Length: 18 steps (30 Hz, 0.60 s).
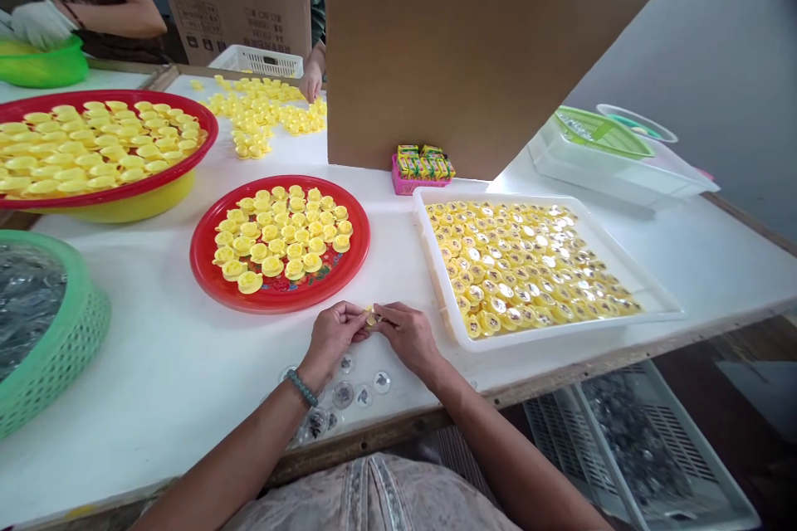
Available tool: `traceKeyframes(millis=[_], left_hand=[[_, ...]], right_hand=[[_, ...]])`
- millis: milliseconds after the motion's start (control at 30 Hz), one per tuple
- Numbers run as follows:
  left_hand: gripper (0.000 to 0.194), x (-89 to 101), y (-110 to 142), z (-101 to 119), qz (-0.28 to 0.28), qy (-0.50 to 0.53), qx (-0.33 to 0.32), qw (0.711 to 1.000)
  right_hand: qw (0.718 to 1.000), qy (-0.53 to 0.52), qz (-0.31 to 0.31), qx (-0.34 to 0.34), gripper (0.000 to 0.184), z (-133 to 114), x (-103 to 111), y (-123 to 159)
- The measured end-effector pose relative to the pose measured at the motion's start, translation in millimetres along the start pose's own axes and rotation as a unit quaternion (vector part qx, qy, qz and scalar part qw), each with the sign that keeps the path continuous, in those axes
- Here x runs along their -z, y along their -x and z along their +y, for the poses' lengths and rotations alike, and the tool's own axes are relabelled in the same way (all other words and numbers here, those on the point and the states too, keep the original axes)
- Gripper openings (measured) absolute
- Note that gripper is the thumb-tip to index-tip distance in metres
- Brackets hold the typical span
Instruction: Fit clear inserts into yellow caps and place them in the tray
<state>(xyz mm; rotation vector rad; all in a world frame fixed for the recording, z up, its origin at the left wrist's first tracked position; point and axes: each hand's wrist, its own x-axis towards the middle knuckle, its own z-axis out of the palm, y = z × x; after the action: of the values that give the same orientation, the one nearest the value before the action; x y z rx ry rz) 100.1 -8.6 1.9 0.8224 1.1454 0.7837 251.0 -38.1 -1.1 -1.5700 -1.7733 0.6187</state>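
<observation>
Yellow cap (372,317) (half-hidden), left hand (333,333), right hand (408,338)

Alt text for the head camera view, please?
The left hand and right hand pinch a small yellow piece over a white table, beside clear discs. Ahead lie a red plate of yellow pieces and a white tray of shiny-topped ones.

White table (143,431) with red round tray (200,253) of yellow plastic caps, white plastic tray (431,265), green basket (78,332), loose clear plastic discs (342,395).
</observation>
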Motion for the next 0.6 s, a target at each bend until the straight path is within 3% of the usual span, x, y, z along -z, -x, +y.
traceKeyframes(millis=[233,433,600], left_hand=[[0.045,0.1,-4.7,-3.2,-0.009,-0.012,0.010,1.000],[0.044,1.5,-5.8,0.8,-0.014,0.008,0.029,0.999],[0.039,3.5,-0.8,2.1,-0.031,0.014,0.028,0.999]], right_hand=[[0.995,0.079,-0.055,0.032,0.023,-3.6,4.7,-6.9],[0.994,0.036,-0.099,0.018,0.023,-3.1,12.5,-15.1],[0.998,0.026,-0.035,-0.054,0.040,-2.8,11.4,-5.4]])
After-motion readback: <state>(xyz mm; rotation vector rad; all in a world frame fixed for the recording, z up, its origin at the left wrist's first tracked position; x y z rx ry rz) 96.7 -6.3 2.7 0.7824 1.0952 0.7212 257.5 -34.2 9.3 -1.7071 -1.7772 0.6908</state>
